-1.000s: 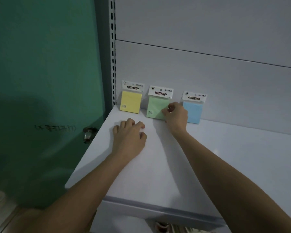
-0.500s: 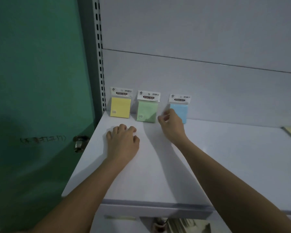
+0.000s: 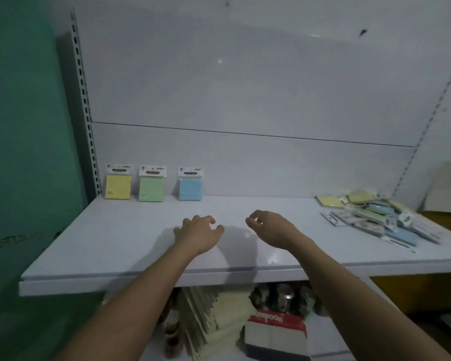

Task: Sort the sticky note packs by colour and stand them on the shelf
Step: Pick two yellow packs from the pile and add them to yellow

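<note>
Three sticky note packs stand against the back panel at the shelf's far left: a yellow pack (image 3: 118,186), a green pack (image 3: 151,188) and a blue pack (image 3: 190,188). A loose pile of packs (image 3: 375,216) in yellow, green and blue lies flat at the right end of the white shelf (image 3: 115,246). My left hand (image 3: 197,234) rests palm down on the shelf's middle, fingers curled, holding nothing. My right hand (image 3: 270,227) hovers just above the shelf beside it, fingers loosely bent and apart, holding nothing. Both hands are well short of the standing packs.
A green wall (image 3: 24,152) and a slotted upright (image 3: 85,105) bound the left side. Below the shelf lie stacked paper goods (image 3: 208,324) and a red notebook box (image 3: 276,332). A cardboard sheet (image 3: 445,188) leans at the far right.
My right hand has let go of the packs and pulled back toward me. Both hands have shifted right and nearer, and the view has widened to show the pile at the right.
</note>
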`<state>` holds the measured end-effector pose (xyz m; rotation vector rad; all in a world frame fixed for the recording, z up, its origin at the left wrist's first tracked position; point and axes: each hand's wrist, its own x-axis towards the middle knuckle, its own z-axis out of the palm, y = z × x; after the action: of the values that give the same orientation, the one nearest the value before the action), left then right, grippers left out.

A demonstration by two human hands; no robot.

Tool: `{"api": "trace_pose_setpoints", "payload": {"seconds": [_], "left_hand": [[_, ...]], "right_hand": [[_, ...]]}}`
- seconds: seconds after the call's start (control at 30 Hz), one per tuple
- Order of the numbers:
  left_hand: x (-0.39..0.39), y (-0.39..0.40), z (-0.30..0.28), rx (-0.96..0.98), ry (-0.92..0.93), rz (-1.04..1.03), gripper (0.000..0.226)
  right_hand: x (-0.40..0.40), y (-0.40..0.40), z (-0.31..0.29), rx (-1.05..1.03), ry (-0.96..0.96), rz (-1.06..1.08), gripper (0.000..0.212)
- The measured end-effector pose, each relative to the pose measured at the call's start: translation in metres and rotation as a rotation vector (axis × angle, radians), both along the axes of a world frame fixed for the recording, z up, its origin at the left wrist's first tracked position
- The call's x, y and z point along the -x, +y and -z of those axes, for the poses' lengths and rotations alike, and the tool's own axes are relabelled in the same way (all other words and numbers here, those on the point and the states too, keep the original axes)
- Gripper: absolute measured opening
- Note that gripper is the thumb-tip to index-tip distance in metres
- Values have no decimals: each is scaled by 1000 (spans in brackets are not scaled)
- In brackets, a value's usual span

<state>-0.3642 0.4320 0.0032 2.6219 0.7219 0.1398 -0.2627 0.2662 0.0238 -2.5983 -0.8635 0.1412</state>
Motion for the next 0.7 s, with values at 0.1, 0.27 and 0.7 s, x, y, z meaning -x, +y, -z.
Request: {"api": "trace_pose_setpoints", "payload": {"seconds": [0.1, 0.27, 0.7], "left_hand": [[-8, -85, -3, 21, -21, 76, 50], [-25, -204, -3, 54, -17, 218, 50], [-147, -320, -10, 15, -35, 403, 50]], "right_hand": [[3, -87, -2, 9, -4, 60, 47], [1, -208, -5, -8, -28, 184, 49], [-85, -355, 27, -114, 19, 320, 48]]}}
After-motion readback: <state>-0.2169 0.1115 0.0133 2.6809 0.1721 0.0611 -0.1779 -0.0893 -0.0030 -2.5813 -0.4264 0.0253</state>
